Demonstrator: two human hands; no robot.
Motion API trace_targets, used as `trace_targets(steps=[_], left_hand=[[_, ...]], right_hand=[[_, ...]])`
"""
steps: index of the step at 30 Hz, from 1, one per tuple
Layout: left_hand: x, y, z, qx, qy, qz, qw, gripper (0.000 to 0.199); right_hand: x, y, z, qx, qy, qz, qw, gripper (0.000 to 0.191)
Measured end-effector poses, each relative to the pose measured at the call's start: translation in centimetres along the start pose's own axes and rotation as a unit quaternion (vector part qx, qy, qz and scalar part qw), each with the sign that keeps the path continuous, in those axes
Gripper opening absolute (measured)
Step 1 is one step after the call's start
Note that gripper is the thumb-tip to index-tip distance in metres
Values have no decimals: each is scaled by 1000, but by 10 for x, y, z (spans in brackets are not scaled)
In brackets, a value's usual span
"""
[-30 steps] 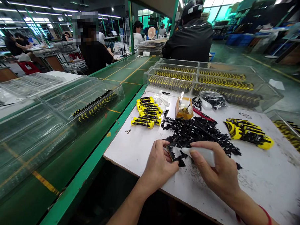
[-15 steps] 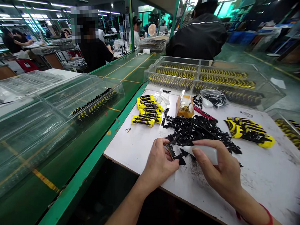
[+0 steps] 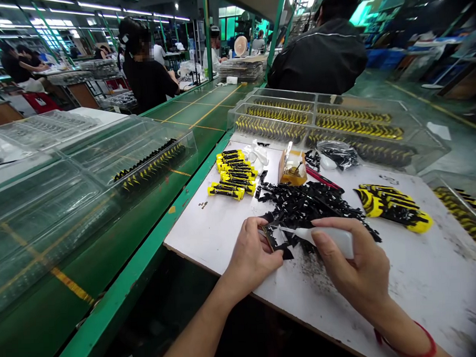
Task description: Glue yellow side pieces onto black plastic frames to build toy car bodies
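My left hand [image 3: 254, 251] is closed on a small dark flat part [image 3: 272, 239] with a brownish edge, just in front of the heap of black pieces. In my right hand [image 3: 356, 263] is a white squeeze bottle [image 3: 335, 241] with a long thin nozzle, lying nearly level. The nozzle tip points left and is close to the part; whether it touches I cannot tell. Behind both hands spreads the heap of small black pieces [image 3: 310, 207]. Yellow-and-black parts [image 3: 233, 176] lie in a row at the left, and more yellow-and-black parts [image 3: 393, 206] sit to the right.
A small wooden box [image 3: 292, 171] and a red-handled tool [image 3: 324, 179] lie behind the heap. Clear trays [image 3: 317, 98] of yellow-and-black parts stand at the back. On the left runs a green conveyor [image 3: 146, 245] with another clear tray [image 3: 65, 186]. A co-worker [image 3: 319, 54] sits ahead.
The squeeze bottle in my right hand has shifted slightly right, its nozzle drawing back a little along the part. My left hand has hardly moved.
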State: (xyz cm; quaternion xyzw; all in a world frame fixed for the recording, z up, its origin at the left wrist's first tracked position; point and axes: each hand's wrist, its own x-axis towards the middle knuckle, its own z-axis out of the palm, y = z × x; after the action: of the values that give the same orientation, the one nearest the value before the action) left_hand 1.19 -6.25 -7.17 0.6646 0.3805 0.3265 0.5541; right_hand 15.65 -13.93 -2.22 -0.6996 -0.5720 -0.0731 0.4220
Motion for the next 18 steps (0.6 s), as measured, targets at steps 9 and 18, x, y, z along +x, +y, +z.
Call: trace_targets(steps=[9, 18], left_hand=[[3, 1, -2, -25, 2, -14, 1000, 56], [3, -1, -3, -20, 2, -8, 1000, 55]], right_hand=[[-2, -8, -18, 26, -17, 104, 994, 13], [-6, 5, -16, 71, -89, 40, 993, 13]])
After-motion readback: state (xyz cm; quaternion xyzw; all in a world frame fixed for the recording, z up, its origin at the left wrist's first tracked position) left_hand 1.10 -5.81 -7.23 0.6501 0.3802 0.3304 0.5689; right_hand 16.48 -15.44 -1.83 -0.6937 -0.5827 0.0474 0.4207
